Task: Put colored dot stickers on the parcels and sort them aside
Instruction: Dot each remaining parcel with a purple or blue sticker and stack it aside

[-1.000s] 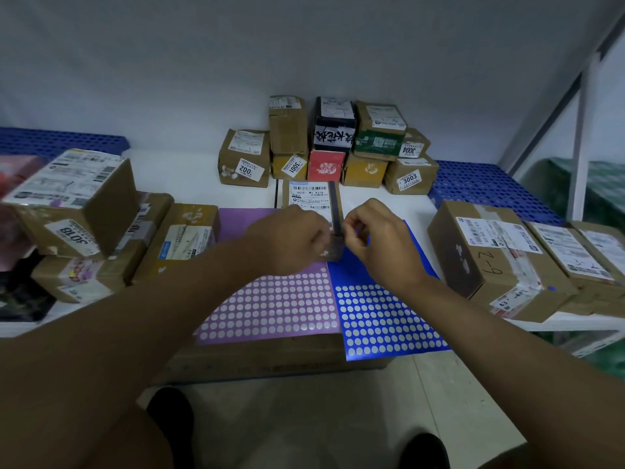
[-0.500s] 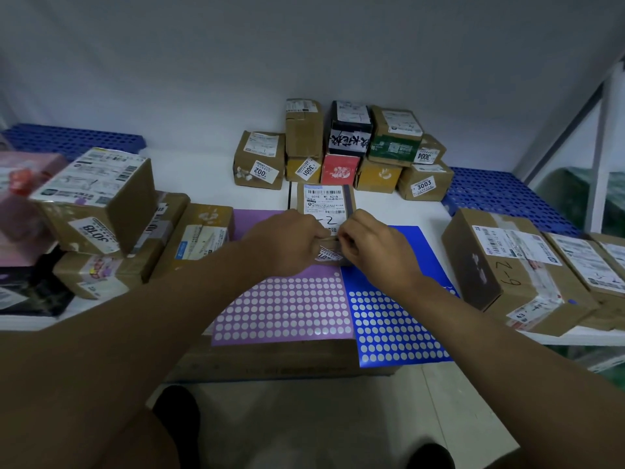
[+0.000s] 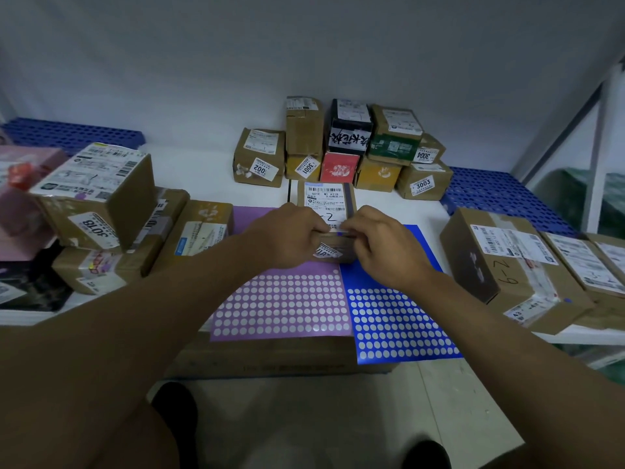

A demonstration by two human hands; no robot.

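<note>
A small brown parcel [image 3: 326,201] with a white barcode label sits on the table in front of me, over the top edges of two sticker sheets. My left hand [image 3: 291,238] grips its near left edge. At the parcel's near edge, fingers curled, my right hand [image 3: 380,247] pinches or presses beside a small blue dot. The purple sticker sheet [image 3: 284,301] lies below my left hand. To its right is the blue sticker sheet [image 3: 395,319].
A cluster of small parcels [image 3: 341,147] stands at the back by the wall. More parcels are stacked at the left [image 3: 94,194] and lie at the right [image 3: 510,265]. A large flat carton [image 3: 280,360] lies under the sheets at the table's front edge.
The parcel has tipped from standing on edge to lying with its label up. Both hands stayed at its near edge, fingertips drawing together.
</note>
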